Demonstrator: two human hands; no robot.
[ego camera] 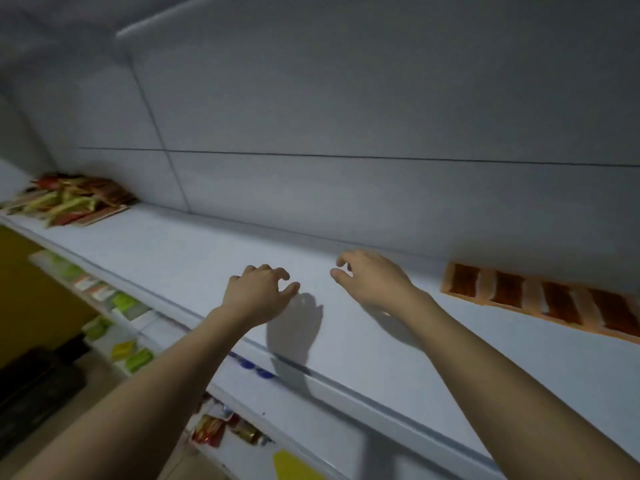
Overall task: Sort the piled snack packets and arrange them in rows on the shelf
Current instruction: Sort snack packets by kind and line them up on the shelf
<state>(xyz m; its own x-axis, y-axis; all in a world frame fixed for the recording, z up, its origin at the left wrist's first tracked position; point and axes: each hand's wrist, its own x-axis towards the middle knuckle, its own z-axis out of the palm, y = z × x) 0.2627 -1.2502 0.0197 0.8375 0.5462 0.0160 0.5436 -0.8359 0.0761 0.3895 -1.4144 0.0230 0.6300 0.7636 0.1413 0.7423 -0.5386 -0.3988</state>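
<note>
Two empty hands, left [258, 294] and right [372, 277], loosely curled over the shelf [173, 258]; four packets [540, 303] in one row.

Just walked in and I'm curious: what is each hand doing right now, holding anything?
Left hand: open, fingers loosely curled, holding nothing above the pale blue shelf.
Right hand: open, fingers loosely curled, holding nothing.

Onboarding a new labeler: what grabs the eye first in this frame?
Two bare hands, the left hand and right hand, hover empty over the middle of the pale shelf. At far left sits a jumbled pile of snack packets; at right, a neat row of orange-brown packets lies flat.
</note>
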